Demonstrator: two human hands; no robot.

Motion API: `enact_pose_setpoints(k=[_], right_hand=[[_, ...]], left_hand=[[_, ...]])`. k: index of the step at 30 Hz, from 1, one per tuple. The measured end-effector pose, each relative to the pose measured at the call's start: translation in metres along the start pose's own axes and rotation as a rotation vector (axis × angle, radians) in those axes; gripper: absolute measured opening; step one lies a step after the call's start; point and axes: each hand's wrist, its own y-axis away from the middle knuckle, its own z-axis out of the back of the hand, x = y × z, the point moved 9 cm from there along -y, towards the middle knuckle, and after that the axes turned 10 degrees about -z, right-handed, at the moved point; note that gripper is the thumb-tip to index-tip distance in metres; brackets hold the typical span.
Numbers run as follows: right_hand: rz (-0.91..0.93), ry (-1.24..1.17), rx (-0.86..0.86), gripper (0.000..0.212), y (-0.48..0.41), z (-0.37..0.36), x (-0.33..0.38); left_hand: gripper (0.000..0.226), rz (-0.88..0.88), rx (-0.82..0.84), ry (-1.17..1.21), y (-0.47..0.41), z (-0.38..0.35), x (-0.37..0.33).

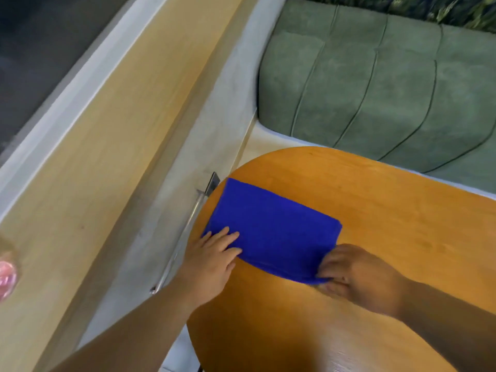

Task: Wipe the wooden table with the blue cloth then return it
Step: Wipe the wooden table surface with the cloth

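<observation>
On the round orange wooden table, near its left edge, lies the folded blue cloth, the left hand flat on its near-left corner, the right hand pinching the near-right corner, seemingly about to start wiping across the bare top.

The right hand hides the blue cloth's near corner; frame cuts the wooden table.

Under my hands lies a vivid royal-blue rectangular cloth, plain and unpatterned, on a warm orange-brown rounded wooden table. Beyond it, a muted sage-green cushioned seat shows darker green seam lines. A pale beige wooden ledge runs alongside.
</observation>
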Motion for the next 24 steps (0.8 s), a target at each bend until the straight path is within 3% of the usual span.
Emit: enact_pose_setpoints(k=[4, 7, 9, 12, 15, 19, 24], right_hand=[[0.142, 0.242, 0.091, 0.019, 0.020, -0.060, 0.022], [0.219, 0.357, 0.138, 0.023, 0.016, -0.075, 0.049], [0.258, 0.358, 0.130, 0.031, 0.009, -0.076, 0.062], [0.268, 0.221, -0.023, 0.037, -0.018, -0.054, 0.078], [0.165, 0.206, -0.121, 0.035, -0.060, -0.036, 0.082], [0.039, 0.341, 0.071, 0.067, -0.107, -0.057, 0.069], [0.018, 0.421, 0.157, 0.072, -0.134, -0.078, 0.055]], left_hand=[[0.042, -0.076, 0.016, 0.013, 0.008, -0.006, -0.001], [0.047, -0.100, 0.035, 0.032, 0.001, 0.004, 0.009], [0.051, -0.108, 0.076, 0.055, -0.005, 0.007, 0.020], [0.055, -0.136, 0.087, 0.076, -0.010, 0.012, 0.028], [0.048, -0.076, -0.053, 0.103, -0.006, 0.031, 0.033], [0.041, 0.051, -0.300, 0.197, 0.026, 0.052, 0.038], [0.052, 0.112, -0.309, 0.250, 0.060, 0.034, 0.053]])
